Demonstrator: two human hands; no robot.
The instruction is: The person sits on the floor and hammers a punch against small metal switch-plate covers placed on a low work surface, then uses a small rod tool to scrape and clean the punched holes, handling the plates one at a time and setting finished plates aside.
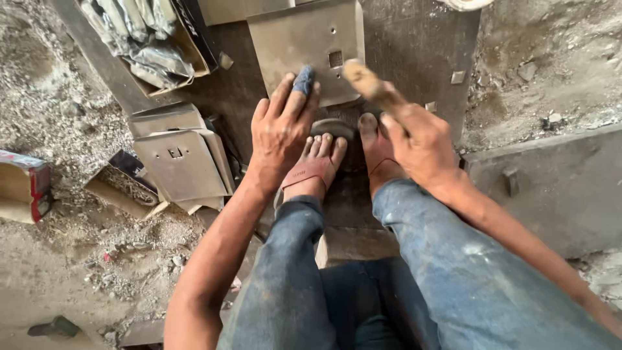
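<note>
Left hand [280, 129] flat on the metal plate [304, 45], right hand [418, 139] gripping a wooden-handled tool [369, 83].
Finished-looking plates stacked [181, 162] alongside; this one's mid-work.

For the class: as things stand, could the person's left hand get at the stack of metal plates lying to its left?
Probably yes: the left hand rests on the metal plate in front, holding nothing, and nothing stands between it and the stack of metal plates.

matt grey metal plate [304, 45], wooden handle [369, 84] (worn)
</note>
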